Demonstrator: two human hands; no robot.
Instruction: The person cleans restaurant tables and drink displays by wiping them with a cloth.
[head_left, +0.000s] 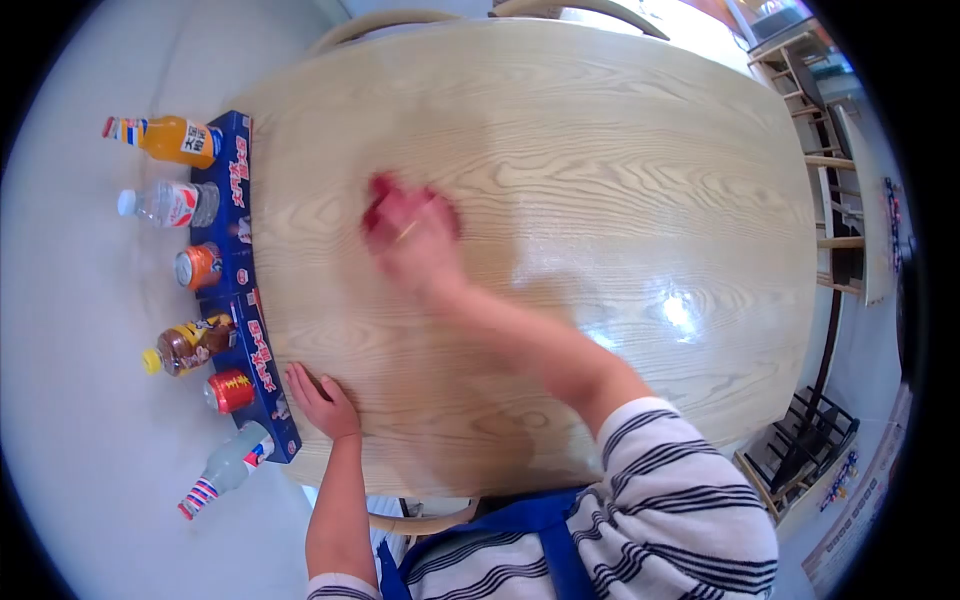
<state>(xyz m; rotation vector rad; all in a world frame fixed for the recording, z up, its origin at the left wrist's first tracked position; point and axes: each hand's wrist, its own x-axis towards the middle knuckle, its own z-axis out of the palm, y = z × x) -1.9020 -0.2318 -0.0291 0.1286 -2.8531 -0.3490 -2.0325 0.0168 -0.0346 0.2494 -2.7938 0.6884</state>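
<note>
Right hand (pixel 420 248) grips what seems a red cloth (pixel 378 212), left hand (pixel 326 404) rests flat on the table (pixel 620 130)

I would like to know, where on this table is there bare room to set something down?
The widest free patch of the table lies right of the cloth and right arm. A smaller one lies between that arm and the left hand. The left edge is crowded: boxes, bottles, cans.

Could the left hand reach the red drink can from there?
Probably yes: the left hand rests on the wooden table close to the red drink can, and only the printed front of the nearer blue box seems between them.
</note>
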